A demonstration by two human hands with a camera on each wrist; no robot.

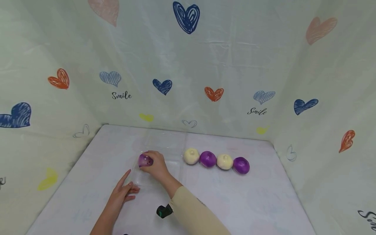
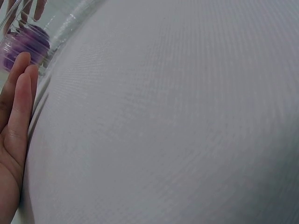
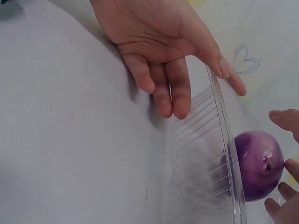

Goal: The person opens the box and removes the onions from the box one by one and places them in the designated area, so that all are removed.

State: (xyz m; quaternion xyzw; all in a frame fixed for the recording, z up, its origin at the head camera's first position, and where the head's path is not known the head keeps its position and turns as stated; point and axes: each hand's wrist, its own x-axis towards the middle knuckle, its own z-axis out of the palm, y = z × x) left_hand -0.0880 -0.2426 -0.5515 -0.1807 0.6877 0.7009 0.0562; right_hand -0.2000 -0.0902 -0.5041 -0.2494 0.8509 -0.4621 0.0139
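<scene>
A clear plastic box (image 1: 173,171) lies with its lid (image 1: 164,142) folded back on the far side. In the box's left end sits a purple onion (image 1: 145,160), seen partly through the ribbed wall in the right wrist view. My right hand (image 1: 158,167) holds this onion from the right, its thumb and fingers curled about it. The right wrist view shows fingertips at the onion's side and the thumb spread apart from it. My left hand (image 1: 120,193) is by the box's near left corner, fingers extended, fingertips right at the rim (image 3: 238,200).
Right of the box stands a row of onions, alternating white (image 1: 191,156), purple (image 1: 207,159), white (image 1: 225,162) and purple (image 1: 241,165). A small black device (image 1: 164,211) shows beside the right sleeve (image 1: 196,212). A heart-printed curtain (image 1: 188,58) hangs behind the white table (image 1: 264,202).
</scene>
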